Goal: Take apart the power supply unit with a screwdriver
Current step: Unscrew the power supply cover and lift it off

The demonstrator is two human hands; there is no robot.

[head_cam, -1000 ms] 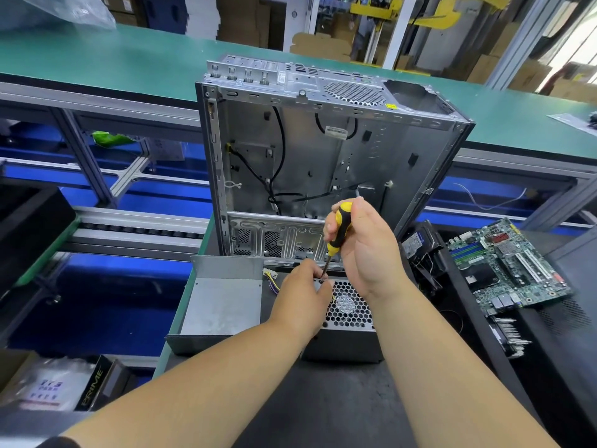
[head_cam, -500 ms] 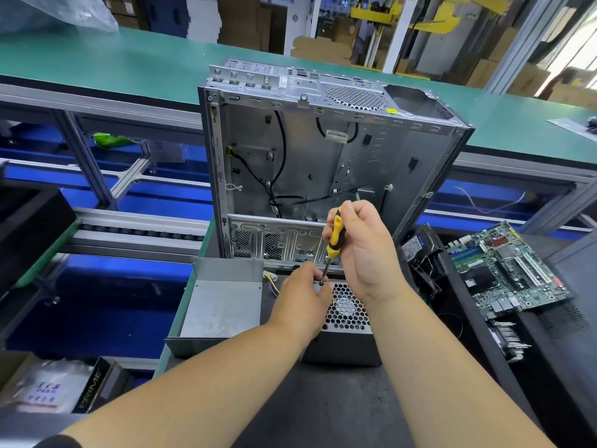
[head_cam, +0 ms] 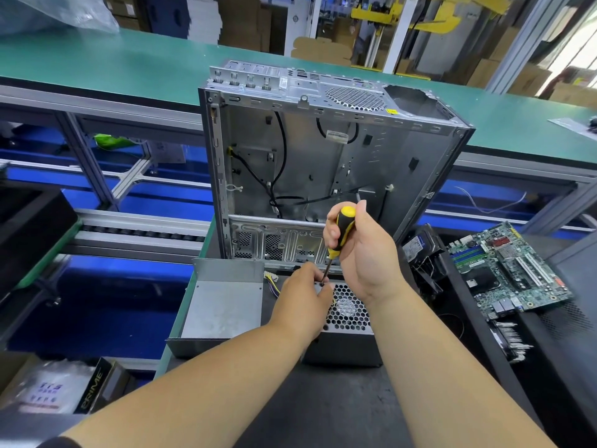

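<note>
The grey power supply unit [head_cam: 347,345] lies on the dark bench, its honeycomb fan grille facing up. My right hand [head_cam: 365,257] grips the yellow-and-black screwdriver [head_cam: 342,229], held nearly upright with its tip down at the unit's top near the grille's far left corner. My left hand [head_cam: 303,302] rests on the unit and its fingertips pinch the shaft right at the tip. The screw itself is hidden by my fingers. A bundle of coloured wires [head_cam: 272,281] comes out of the unit's left side.
An emptied grey computer case [head_cam: 403,163] stands upright just behind the unit. A bent sheet-metal cover [head_cam: 223,305] lies to the left. A green motherboard [head_cam: 507,270] and a drive [head_cam: 418,245] sit on the right. Conveyor rails run along the left.
The screwdriver handle has turned in my right hand and now shows more yellow at its top. Both hands stay over the same corner of the unit.
</note>
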